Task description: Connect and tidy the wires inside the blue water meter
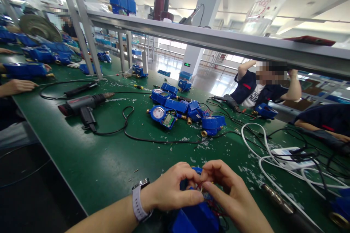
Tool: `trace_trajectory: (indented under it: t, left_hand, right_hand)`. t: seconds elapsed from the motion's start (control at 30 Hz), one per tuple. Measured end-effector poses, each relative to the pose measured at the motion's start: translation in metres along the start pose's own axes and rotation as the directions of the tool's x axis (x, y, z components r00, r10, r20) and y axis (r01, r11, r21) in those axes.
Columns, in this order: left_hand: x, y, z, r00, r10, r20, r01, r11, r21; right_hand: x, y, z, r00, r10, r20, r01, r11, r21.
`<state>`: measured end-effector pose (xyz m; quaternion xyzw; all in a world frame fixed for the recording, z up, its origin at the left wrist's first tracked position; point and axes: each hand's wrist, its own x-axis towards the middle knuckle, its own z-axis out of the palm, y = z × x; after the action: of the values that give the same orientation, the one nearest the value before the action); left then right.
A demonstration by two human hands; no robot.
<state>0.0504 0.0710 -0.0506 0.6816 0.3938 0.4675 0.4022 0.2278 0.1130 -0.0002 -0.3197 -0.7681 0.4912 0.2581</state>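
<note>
Pinching thin wire in right hand, close beside left hand with grip hard to tell. Both above blue housing, at near side of surface, with heat gun lying beyond.

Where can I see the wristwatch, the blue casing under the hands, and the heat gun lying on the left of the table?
Wristwatch (137,201): head view, on its pale strap.
Blue casing (194,219): head view, on its near side.
Heat gun (79,105): head view, on its dark body.
</note>
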Motion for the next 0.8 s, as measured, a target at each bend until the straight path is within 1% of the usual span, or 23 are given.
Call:
trace_trajectory:
  t: [0.1, 0.23, 0.3, 0.4, 0.6, 0.8]
  left_hand:
    - [0.0, -0.002, 0.001, 1.0, -0.003, 0.008, 0.003, 0.998, -0.058]
    - [0.0, -0.002, 0.002, 0.997, -0.073, -0.017, 0.07, 0.985, -0.156]
    - [0.0, -0.003, 0.002, 0.996, -0.084, -0.015, 0.08, 0.978, -0.192]
    - [0.0, -0.003, 0.003, 0.996, -0.093, -0.011, 0.088, 0.97, -0.226]
    - [0.0, -0.003, 0.005, 0.991, -0.135, -0.001, 0.131, 0.966, -0.222]
    - [0.001, -0.005, 0.003, 0.992, -0.118, 0.036, 0.124, 0.941, -0.314]
  right_hand:
    - [-0.002, 0.004, -0.007, 1.0, 0.004, -0.004, -0.004, 1.0, -0.01]
    - [-0.006, 0.002, -0.016, 0.996, -0.075, -0.04, 0.07, 0.992, -0.104]
    - [-0.008, -0.004, -0.018, 0.994, -0.107, -0.018, 0.102, 0.982, -0.162]
    - [-0.01, -0.01, -0.017, 0.993, -0.102, 0.053, 0.111, 0.968, -0.226]
    - [-0.01, -0.004, -0.011, 0.985, -0.12, 0.127, 0.155, 0.937, -0.312]
    - [-0.01, -0.002, -0.017, 0.987, -0.103, 0.123, 0.14, 0.926, -0.35]
